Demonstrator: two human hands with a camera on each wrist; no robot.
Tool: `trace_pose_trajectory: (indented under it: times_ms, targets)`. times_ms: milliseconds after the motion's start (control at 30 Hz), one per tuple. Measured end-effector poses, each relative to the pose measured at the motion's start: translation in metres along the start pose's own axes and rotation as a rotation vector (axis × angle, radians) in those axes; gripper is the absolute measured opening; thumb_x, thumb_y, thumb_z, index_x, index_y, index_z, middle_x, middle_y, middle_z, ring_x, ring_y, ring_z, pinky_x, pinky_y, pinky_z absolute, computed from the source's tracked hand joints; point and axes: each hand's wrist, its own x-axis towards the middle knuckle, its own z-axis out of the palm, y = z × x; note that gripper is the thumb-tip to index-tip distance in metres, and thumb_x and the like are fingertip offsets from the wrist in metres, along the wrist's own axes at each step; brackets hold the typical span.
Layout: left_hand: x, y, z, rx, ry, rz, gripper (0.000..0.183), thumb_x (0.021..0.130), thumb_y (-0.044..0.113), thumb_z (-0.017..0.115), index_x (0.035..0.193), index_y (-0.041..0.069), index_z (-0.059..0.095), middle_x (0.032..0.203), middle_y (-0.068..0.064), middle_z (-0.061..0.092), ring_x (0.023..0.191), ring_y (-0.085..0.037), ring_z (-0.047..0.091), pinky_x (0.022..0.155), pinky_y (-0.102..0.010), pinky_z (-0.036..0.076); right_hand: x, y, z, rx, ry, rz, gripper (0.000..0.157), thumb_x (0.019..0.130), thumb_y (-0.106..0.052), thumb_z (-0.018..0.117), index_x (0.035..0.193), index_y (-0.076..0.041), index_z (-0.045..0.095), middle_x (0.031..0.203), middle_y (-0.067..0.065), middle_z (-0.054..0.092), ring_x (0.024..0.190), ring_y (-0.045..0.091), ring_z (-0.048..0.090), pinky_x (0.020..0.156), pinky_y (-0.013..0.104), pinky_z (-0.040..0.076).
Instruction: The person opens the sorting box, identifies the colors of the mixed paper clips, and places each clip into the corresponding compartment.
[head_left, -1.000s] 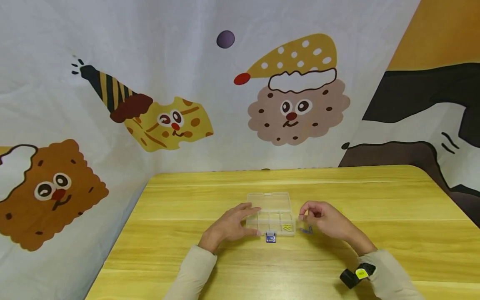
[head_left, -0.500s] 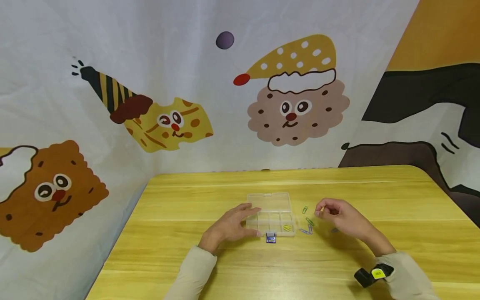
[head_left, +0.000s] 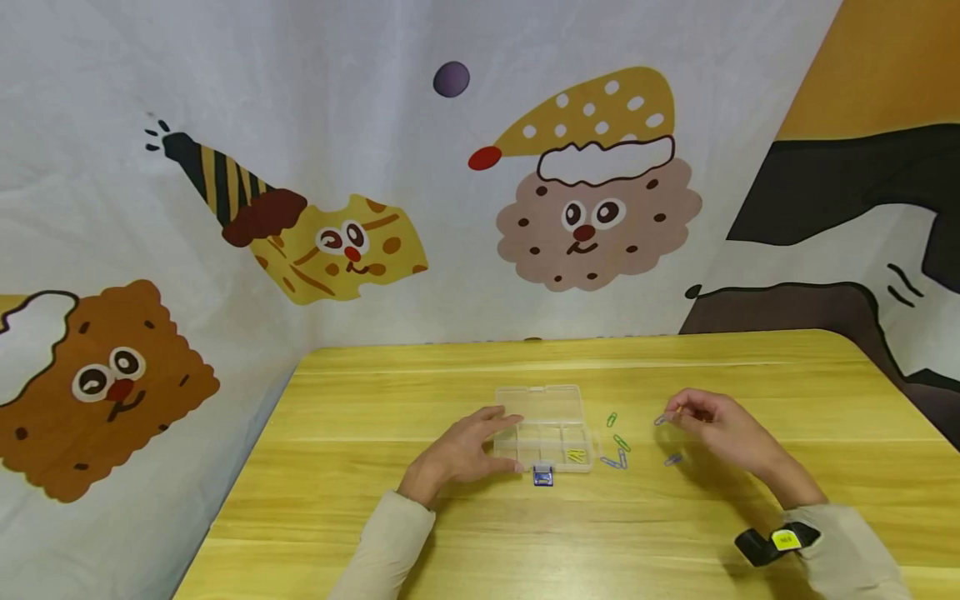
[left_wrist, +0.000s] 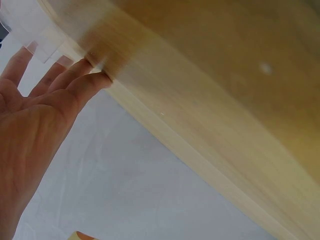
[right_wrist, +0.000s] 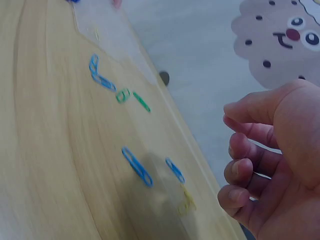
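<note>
The left hand (head_left: 463,450) rests on the left end of a clear box (head_left: 551,435), thumb spread well apart from its fingers. The right hand (head_left: 723,429) has curled fingers, thumb tip against forefinger, nothing visible between them. Beyond the left fingers, the box's front right compartment holds yellow clips (head_left: 576,456). Close by the right fingers, a blue clip (right_wrist: 175,170) and loose yellow clips (right_wrist: 186,200) lie on the bench (head_left: 360,492); green clips (right_wrist: 141,101) lie farther off, toward the box.

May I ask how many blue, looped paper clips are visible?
4: the first clip and second clip form a V beside the clear plastic box; third clip and fourth clip nearer the right hand. Others may be hidden.
</note>
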Motion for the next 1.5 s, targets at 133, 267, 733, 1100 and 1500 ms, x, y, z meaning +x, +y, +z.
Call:
trace_pose_trajectory:
  times_ms: [133,267,733,1100,1500]
  targets:
    - [0.001,0.000,0.000,0.003,-0.002,-0.004,0.072,0.079,0.057,0.065,0.142,0.036,0.038,0.152,-0.001,0.027,0.137,-0.027,0.029,0.106,-0.050,0.031,-0.002,0.008,-0.005,-0.042,0.037,0.000,0.011,0.094,-0.013,0.057,0.097,-0.004,0.062,0.085,0.009,0.059,0.070,0.009,0.048,0.058,0.022,0.043]
    - [0.001,0.001,0.001,0.000,-0.005,-0.005,0.072,0.079,0.056,0.065,0.142,0.036,0.038,0.152,-0.001,0.027,0.137,-0.027,0.029,0.106,-0.050,0.031,-0.003,0.018,-0.008,-0.084,0.062,0.002,0.012,0.093,-0.013,0.058,0.099,-0.004,0.063,0.086,0.008,0.060,0.070,0.008,0.048,0.057,0.022,0.042]
    - [0.003,0.000,0.003,-0.002,-0.012,0.001,0.071,0.079,0.056,0.065,0.142,0.037,0.037,0.153,-0.001,0.027,0.137,-0.028,0.029,0.105,-0.051,0.031,0.000,0.050,-0.014,-0.120,0.013,0.078,0.022,0.096,-0.017,0.052,0.112,-0.003,0.060,0.104,0.010,0.063,0.079,0.006,0.051,0.063,0.021,0.044]
    - [0.000,-0.001,0.001,-0.025,-0.014,-0.005,0.071,0.079,0.055,0.065,0.142,0.036,0.037,0.152,0.000,0.027,0.137,-0.027,0.029,0.105,-0.051,0.032,0.006,0.048,-0.001,-0.150,-0.004,0.060,0.017,0.092,-0.020,0.061,0.104,-0.008,0.062,0.078,0.003,0.048,0.070,0.010,0.040,0.059,0.025,0.033]
    - [0.001,0.000,-0.001,-0.019,-0.017,-0.006,0.072,0.079,0.057,0.065,0.142,0.036,0.037,0.153,-0.001,0.027,0.137,-0.027,0.028,0.106,-0.051,0.031,0.010,0.045,0.001,-0.189,-0.028,0.103,0.011,0.092,-0.017,0.059,0.097,-0.007,0.061,0.077,0.003,0.046,0.071,0.015,0.040,0.058,0.026,0.031]
